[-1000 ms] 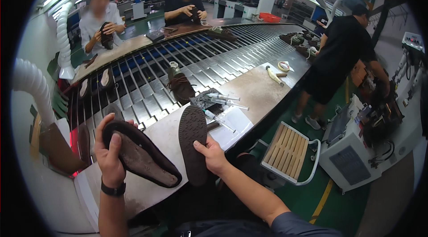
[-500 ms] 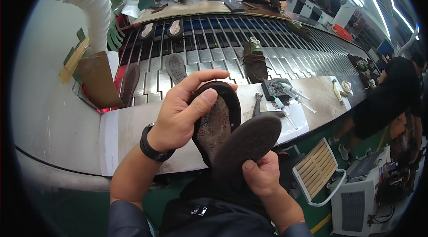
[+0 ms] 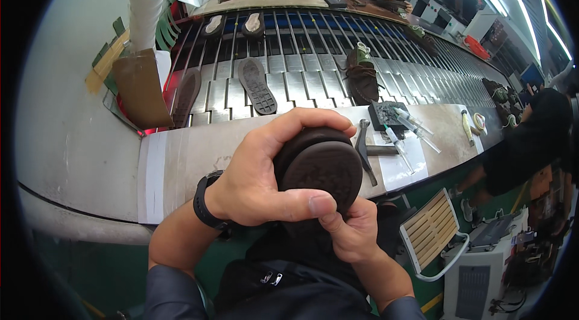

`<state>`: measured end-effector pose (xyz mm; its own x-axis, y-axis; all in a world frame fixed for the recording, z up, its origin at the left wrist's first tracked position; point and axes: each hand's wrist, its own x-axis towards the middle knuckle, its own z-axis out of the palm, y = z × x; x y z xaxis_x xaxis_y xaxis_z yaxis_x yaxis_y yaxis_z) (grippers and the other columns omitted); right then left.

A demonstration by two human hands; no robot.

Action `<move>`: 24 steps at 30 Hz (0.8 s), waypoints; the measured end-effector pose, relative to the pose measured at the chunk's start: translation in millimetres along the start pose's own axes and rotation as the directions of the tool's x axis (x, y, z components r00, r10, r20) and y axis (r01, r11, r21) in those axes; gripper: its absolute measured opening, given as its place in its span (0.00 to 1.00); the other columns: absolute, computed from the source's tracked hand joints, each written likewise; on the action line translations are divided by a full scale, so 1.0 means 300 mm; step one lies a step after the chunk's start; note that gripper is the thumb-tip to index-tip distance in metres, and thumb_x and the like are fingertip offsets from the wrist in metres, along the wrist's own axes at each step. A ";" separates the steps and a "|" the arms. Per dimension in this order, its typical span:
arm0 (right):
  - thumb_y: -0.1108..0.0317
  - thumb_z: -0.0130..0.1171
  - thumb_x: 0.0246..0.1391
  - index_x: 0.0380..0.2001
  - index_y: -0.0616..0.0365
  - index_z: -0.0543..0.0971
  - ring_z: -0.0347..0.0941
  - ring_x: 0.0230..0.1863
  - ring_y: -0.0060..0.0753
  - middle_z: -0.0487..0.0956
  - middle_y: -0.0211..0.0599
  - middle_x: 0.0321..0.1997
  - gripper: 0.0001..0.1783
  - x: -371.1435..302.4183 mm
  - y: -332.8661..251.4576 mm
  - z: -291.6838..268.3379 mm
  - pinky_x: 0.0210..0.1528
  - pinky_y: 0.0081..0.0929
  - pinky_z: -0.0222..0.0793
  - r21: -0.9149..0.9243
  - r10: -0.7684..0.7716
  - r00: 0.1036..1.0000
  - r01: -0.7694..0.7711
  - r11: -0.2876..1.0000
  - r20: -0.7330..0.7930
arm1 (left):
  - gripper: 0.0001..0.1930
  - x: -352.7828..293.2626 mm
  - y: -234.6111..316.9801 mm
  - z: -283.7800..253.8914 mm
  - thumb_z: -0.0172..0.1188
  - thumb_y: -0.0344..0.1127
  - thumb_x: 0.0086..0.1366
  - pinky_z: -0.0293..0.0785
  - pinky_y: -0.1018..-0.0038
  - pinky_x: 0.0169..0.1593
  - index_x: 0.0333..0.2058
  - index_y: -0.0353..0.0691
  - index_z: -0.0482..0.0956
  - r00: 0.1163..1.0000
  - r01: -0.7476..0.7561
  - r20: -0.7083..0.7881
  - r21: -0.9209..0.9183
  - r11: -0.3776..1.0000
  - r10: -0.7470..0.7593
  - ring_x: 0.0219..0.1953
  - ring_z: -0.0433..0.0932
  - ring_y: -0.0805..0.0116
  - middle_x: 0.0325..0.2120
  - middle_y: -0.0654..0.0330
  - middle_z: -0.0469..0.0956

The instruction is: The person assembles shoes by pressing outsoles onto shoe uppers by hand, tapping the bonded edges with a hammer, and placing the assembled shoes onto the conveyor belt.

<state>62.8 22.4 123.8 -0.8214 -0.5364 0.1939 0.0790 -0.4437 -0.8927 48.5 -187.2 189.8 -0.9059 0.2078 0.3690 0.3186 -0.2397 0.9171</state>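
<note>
Holds a dark sole (image 3: 321,169) over a shoe (image 3: 291,147), running lengthwise from near to far — clasped together round the far end by the left hand (image 3: 262,178), pinched lower right by the right hand (image 3: 357,235) — just before the bench (image 3: 196,154).

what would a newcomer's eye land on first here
First, the dark sole and shoe gripped together in both hands, near the centre. Beyond them, the shiny slatted metal bed stretches across the picture. At upper left, the fat white ribbed hose stands out.
</note>
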 end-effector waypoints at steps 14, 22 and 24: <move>0.68 0.64 0.72 0.58 0.66 0.82 0.80 0.56 0.26 0.86 0.38 0.56 0.17 -0.006 0.006 -0.020 0.61 0.29 0.75 -0.086 -0.014 0.999 0.018 0.996 0.046 | 0.49 -0.007 -0.008 -0.017 0.85 0.50 0.50 0.77 0.62 0.65 0.65 0.30 0.70 0.991 -0.108 0.098 0.133 0.985 0.095 0.60 0.81 0.59 0.62 0.42 0.77; 0.60 0.71 0.67 0.56 0.69 0.83 0.81 0.55 0.29 0.86 0.41 0.55 0.24 -0.004 -0.006 0.005 0.61 0.30 0.76 -0.026 0.043 0.999 -0.043 0.999 -0.010 | 0.48 -0.011 -0.005 -0.023 0.84 0.49 0.52 0.77 0.62 0.65 0.64 0.30 0.70 0.991 -0.105 0.100 0.146 0.984 0.091 0.60 0.81 0.58 0.62 0.41 0.77; 0.68 0.63 0.72 0.60 0.66 0.81 0.80 0.58 0.27 0.86 0.39 0.57 0.18 -0.006 0.004 -0.006 0.62 0.30 0.76 -0.038 0.004 0.999 -0.002 0.999 0.050 | 0.48 -0.010 -0.003 -0.025 0.84 0.49 0.52 0.77 0.61 0.64 0.64 0.30 0.70 0.990 -0.107 0.104 0.150 0.983 0.093 0.60 0.81 0.57 0.62 0.42 0.77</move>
<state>63.2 24.0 121.7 -0.7916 -0.5737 0.2103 0.0592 -0.4146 -0.9081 49.0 -194.7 186.8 -0.8387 0.2818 0.4659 0.4523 -0.1160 0.8843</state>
